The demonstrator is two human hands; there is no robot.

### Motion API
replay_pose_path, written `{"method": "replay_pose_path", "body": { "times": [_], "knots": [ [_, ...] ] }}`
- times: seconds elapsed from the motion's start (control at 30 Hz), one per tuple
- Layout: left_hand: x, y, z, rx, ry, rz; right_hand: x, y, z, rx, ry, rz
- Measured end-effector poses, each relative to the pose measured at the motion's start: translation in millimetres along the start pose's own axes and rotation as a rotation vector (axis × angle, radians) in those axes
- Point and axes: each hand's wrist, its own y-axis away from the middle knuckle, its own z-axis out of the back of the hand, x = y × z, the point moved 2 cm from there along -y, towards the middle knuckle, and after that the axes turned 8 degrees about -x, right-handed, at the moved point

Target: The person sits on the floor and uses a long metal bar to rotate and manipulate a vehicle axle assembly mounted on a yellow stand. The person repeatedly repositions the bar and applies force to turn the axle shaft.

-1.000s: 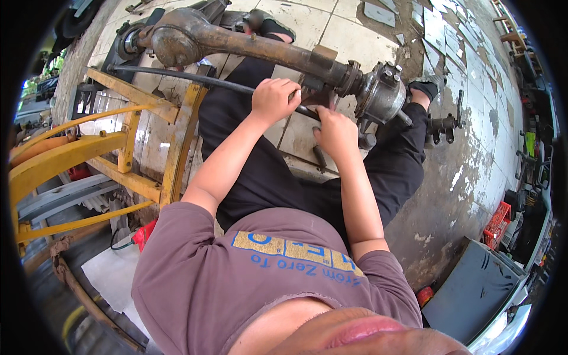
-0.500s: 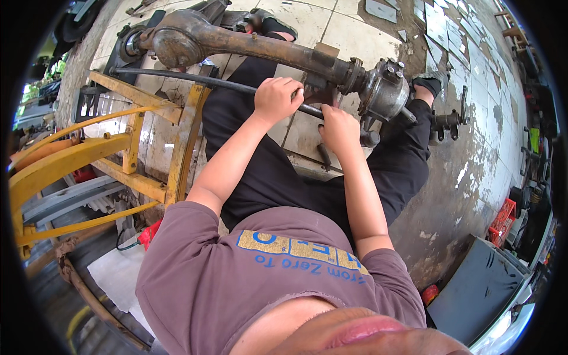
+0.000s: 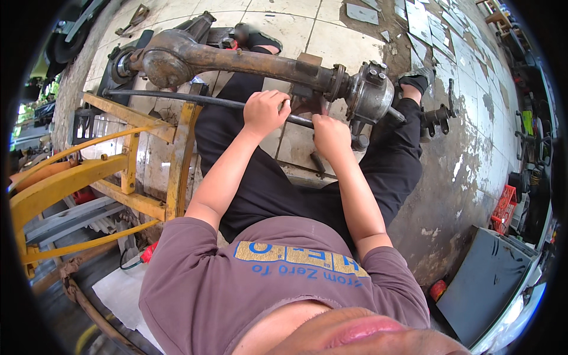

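A rusty brown vehicle axle (image 3: 254, 61) with a round bulged housing (image 3: 168, 61) lies across the floor in front of me. At its right end is a grey metal steering knuckle (image 3: 371, 94). Along the near side of the axle runs a long dark metal rod (image 3: 195, 99). My left hand (image 3: 265, 113) is curled over this rod near its middle, knuckles up. Farther right, my right hand (image 3: 332, 137) is closed round the rod below the knuckle; its fingertips are partly hidden. A short dark cylindrical piece (image 3: 318, 163) lies on the tiles just below my right hand.
A yellow metal frame (image 3: 186, 160) stands close on my left. My legs in black trousers (image 3: 384, 154) spread either side of the work. A dark bracket (image 3: 438, 118) lies beyond my right foot. A grey cabinet (image 3: 485, 284) and red crate (image 3: 504, 208) stand at right.
The whole view has shifted slightly, so the scene sits a little lower and farther left. Both hands stay on the rod, with little visible change in their grip.
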Motion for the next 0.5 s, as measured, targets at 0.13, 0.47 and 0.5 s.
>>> {"method": "replay_pose_path", "body": {
  "times": [0.13, 0.47, 0.5],
  "knots": [
    [6, 3, 0, 0.017, -0.031, 0.015, 17, 3, 24, -0.099, -0.077, 0.095],
    [1, 3, -1, 0.015, -0.022, 0.011, 8, -1, 8, -0.004, -0.024, 0.029],
    [-1, -1, -2, 0.014, -0.024, 0.006, 2, -4, -1, 0.046, 0.032, 0.002]
  ]
}}
